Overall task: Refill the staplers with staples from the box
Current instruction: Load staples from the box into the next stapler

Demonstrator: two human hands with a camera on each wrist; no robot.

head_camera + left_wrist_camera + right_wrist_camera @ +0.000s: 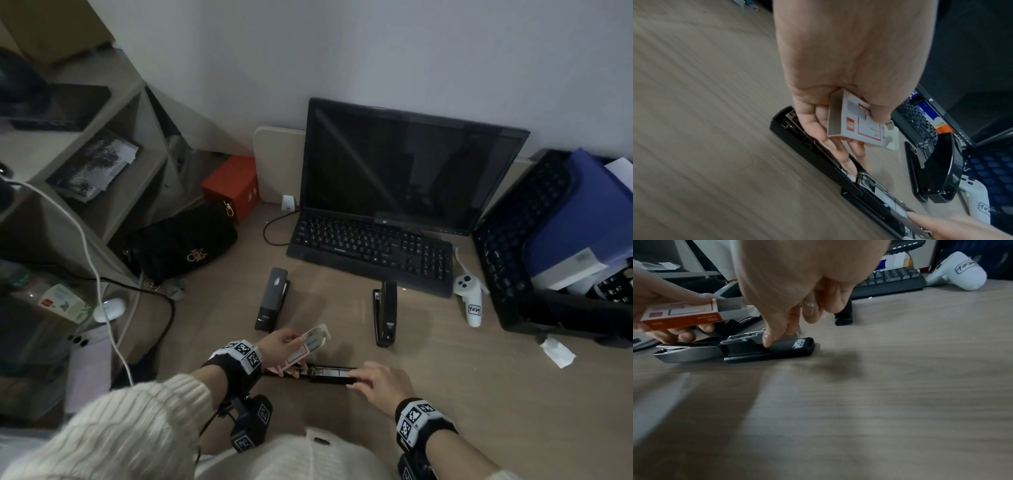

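My left hand [289, 344] grips a small white and orange staple box [857, 123], its inner tray slid partly out, just above an open stapler [329, 373] that lies flat near the desk's front edge. In the right wrist view my right hand [781, 335] curls its fingertips down onto this open stapler [756, 350]. It pinches a thin silvery strip, apparently staples [796, 334], at the magazine. A grey stapler [272, 299] lies farther back on the left. A black stapler [385, 313] stands farther back on the right.
A black keyboard [373, 251] and dark monitor [407, 171] sit behind the staplers. A white controller [469, 298] and a black crate [520, 246] with a blue folder are at the right. A black handbag [181, 243], red box [233, 186] and shelves [68, 164] are at the left.
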